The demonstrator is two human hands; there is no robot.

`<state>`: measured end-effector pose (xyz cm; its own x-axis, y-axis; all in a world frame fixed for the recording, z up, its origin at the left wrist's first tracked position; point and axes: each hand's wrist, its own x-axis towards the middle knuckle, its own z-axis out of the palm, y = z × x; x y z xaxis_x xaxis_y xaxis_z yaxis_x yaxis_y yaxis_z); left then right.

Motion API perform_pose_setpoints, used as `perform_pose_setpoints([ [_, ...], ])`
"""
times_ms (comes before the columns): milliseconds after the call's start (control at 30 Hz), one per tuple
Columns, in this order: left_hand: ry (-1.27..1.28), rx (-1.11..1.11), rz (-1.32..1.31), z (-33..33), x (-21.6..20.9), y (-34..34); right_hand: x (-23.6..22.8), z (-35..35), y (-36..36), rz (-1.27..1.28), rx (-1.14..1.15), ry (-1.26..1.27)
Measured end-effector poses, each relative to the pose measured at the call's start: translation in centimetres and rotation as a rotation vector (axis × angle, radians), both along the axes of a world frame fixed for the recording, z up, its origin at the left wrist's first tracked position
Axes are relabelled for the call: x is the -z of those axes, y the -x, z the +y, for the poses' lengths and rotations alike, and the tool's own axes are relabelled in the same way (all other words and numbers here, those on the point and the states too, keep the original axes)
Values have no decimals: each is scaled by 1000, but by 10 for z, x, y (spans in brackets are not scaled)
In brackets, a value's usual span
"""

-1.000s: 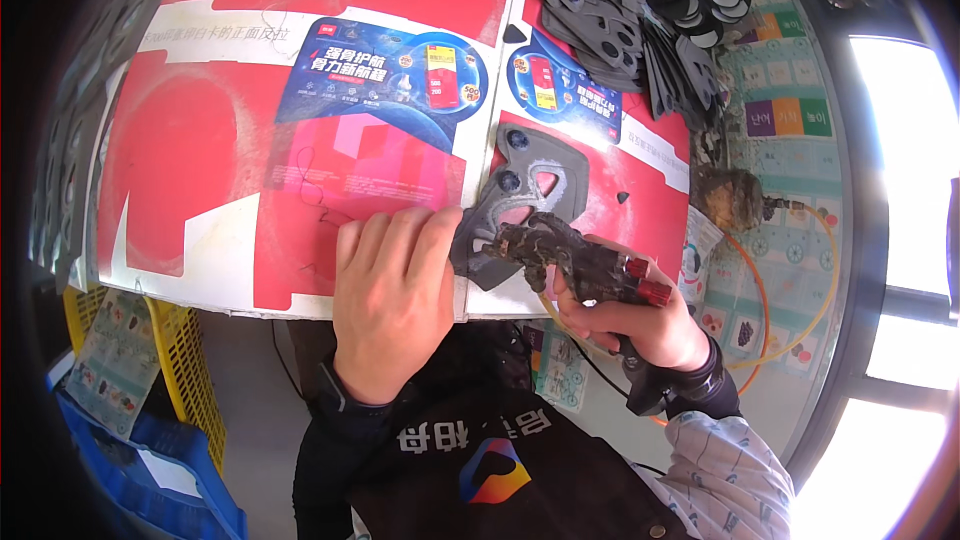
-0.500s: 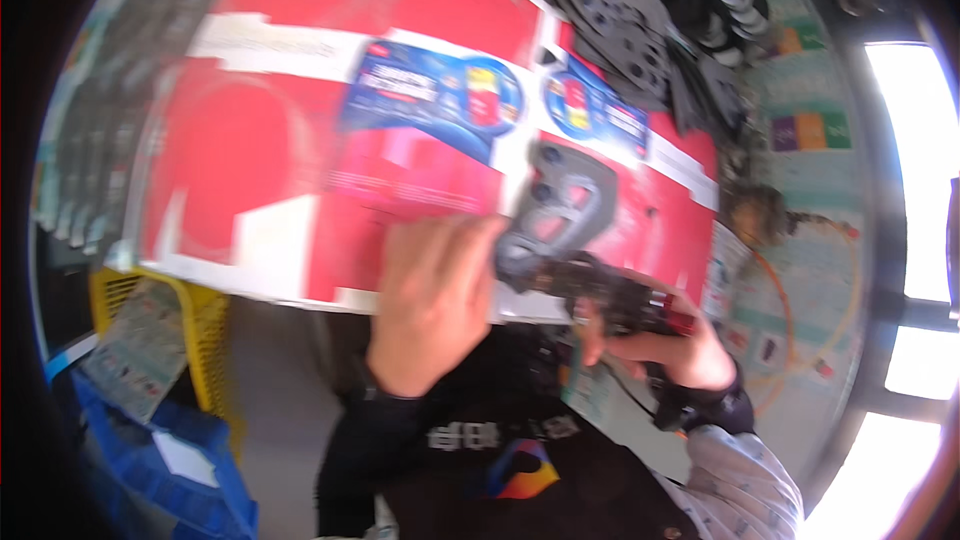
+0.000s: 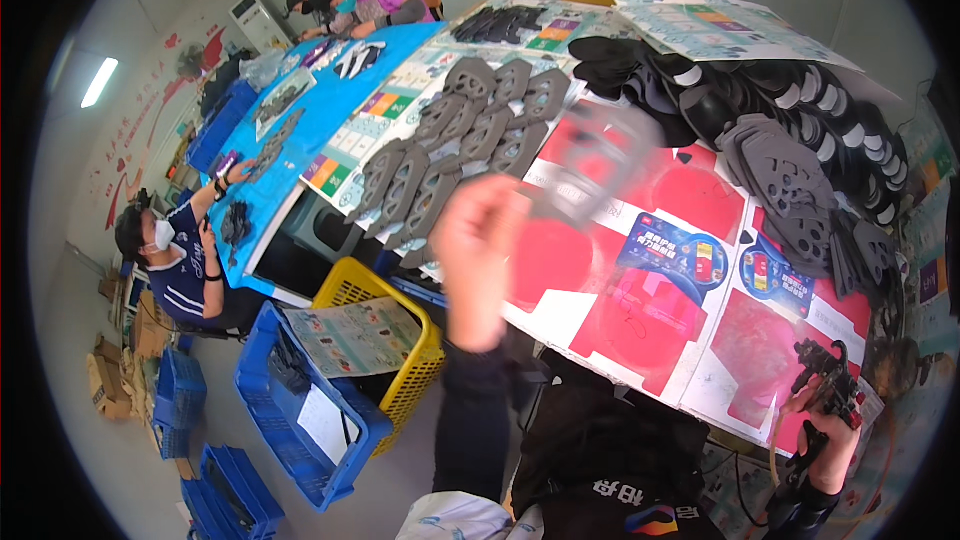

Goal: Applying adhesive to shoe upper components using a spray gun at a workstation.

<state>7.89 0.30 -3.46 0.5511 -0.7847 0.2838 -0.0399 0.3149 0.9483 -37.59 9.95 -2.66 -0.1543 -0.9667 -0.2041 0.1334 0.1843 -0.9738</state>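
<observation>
Our left hand (image 3: 483, 235) holds a grey piece (image 3: 600, 170); our right hand (image 3: 830, 448) grips a spray gun (image 3: 830, 382) by the table's (image 3: 712, 385) front-right corner.

A yellow basket (image 3: 412, 388) stands right beside a blue crate (image 3: 352, 465) holding a white sheet (image 3: 328, 427); a printed sheet (image 3: 355, 335) lies partly over the basket. More blue crates (image 3: 178, 385) sit farther left, near what look like cardboard boxes (image 3: 110, 387). A person in a white mask (image 3: 185, 260) is at a blue-covered desk (image 3: 330, 105), under a bright ceiling light (image 3: 99, 82).
</observation>
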Motion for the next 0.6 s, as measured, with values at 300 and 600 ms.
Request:
perform_pose_setpoints([
  [300, -230, -491, -941, -28, 27, -117, -9, 8, -1, -35, -10, 61],
  [600, 310, 2137, 1131, 126, -122, 234, -15, 20, 0, -56, -62, 99],
])
